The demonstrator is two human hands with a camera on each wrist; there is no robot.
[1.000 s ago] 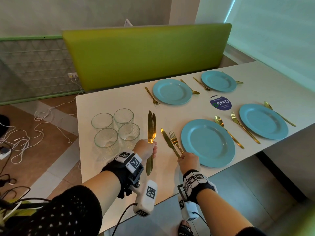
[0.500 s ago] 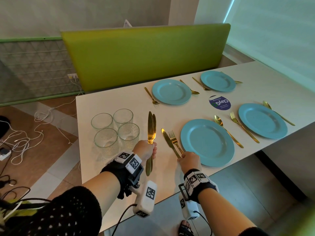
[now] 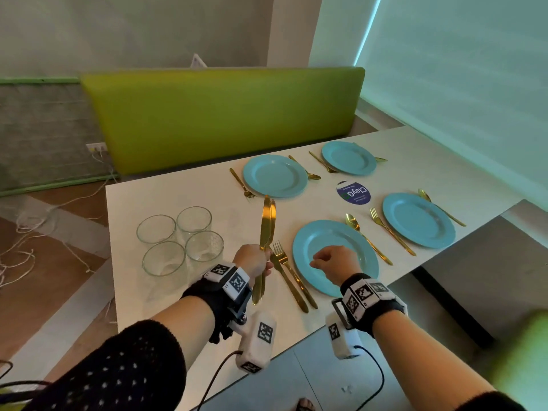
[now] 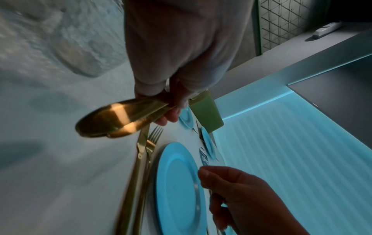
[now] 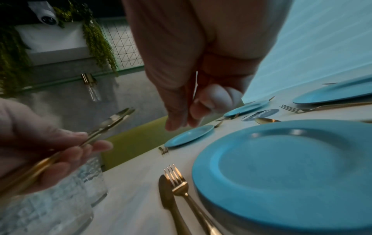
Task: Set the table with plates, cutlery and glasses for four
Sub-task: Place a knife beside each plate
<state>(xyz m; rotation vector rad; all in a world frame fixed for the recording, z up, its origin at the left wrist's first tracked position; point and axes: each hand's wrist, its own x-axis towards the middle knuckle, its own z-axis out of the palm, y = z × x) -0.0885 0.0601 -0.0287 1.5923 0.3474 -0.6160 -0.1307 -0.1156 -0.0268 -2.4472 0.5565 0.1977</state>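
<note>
My left hand [image 3: 268, 264] grips a bundle of gold knives [image 3: 267, 223] by the handles, blades pointing away, above the white table [image 3: 142, 295]; the left wrist view shows the knives [image 4: 112, 122] in my fingers. A single gold knife [image 3: 286, 284] and a fork [image 3: 292, 271] lie side by side just left of the near blue plate [image 3: 335, 256]. My right hand [image 3: 318, 261] hovers over that plate, its fingers curled in with nothing in them. Three more blue plates [image 3: 418, 219] [image 3: 275, 175] [image 3: 348, 157] each have a gold fork and spoon beside them.
Several empty glasses [image 3: 178, 238] stand clustered at the table's left, close to my left hand. A round blue sticker [image 3: 353, 193] lies between the plates. A green bench back [image 3: 222, 120] runs behind the table. Loose cables [image 3: 23, 253] lie on the floor at left.
My right hand has let go of the knife lying beside the fork and lifted right, over the near plate. My left hand still holds the knives in the same place.
</note>
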